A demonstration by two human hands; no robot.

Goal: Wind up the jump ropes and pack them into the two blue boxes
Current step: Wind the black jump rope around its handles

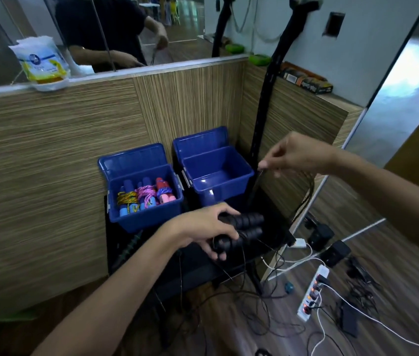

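Left hand (204,228) grips two black jump-rope handles (248,226) side by side, fingers curled over the top, thumb wrapped under the near ends, handles pointing right, held just in front of the two blue boxes. Right hand (298,155) is raised to the right of the boxes, thumb and forefinger pinching a thin black rope (256,186) that runs down from the fingertips toward the handles; other fingers loosely curled, grip narrow. More slack of the black cord trails off the handles and loops over the wooden floor (229,319) below. Left blue box (146,217) has its lid up and already holds three wound ropes standing together: yellow rope (127,199), pink rope (146,192), and a red-and-blue one (163,191). Right blue box (218,176), lid up, sits just beside the left one, touching or nearly so. Both boxes rest on a dark low surface against a wood-grain wall panel (49,155). A black pole (267,98) stands right behind the right box. On the floor at right: a white power strip (313,291) with lit switches, white cables, black adapters. A tissue pack (41,62) sits on the ledge up left
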